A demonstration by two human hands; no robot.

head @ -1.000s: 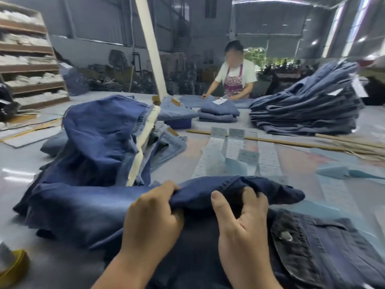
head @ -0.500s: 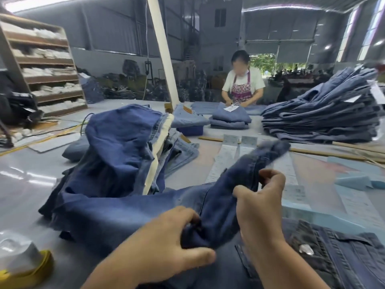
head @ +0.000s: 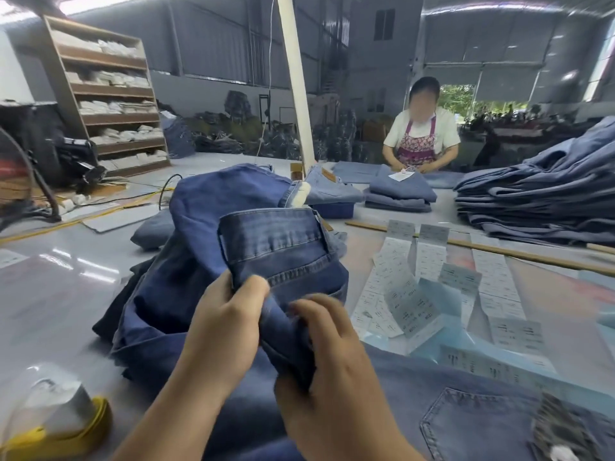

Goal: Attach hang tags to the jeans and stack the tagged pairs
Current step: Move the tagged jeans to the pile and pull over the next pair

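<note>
Two hands on one dark-blue pair of jeans [head: 279,247], waistband end raised above the table [head: 60,294]. Left hand [head: 226,327] gripping the denim fold from the left, thumb on top, fingers curled under the cloth. Right hand [head: 329,354] clamped on the same fold just beside it, fingertips blurred, curled round the bunched fabric below the waistband. Waistband facing the camera, stitched seam and belt loop visible. Rest of that pair trailing down into a loose heap of dark jeans [head: 186,267] on the table, left of centre.

Strips of printed hang tags [head: 412,294] laid out on the table right of the hands, some folded up on edge, apart from the held jeans. Lighter denim pair [head: 472,414] flat at lower right, back pocket up, under the right forearm. Tall stack of folded jeans [head: 539,197] at far right. Small folded stack [head: 399,194] across the table with a white tag on top, another person [head: 421,134] in an apron standing behind it, hands at the tag. Yellow-and-white item [head: 56,424] at lower left, unclear what. Shelving unit [head: 106,94] with white bundles at back left.
</note>
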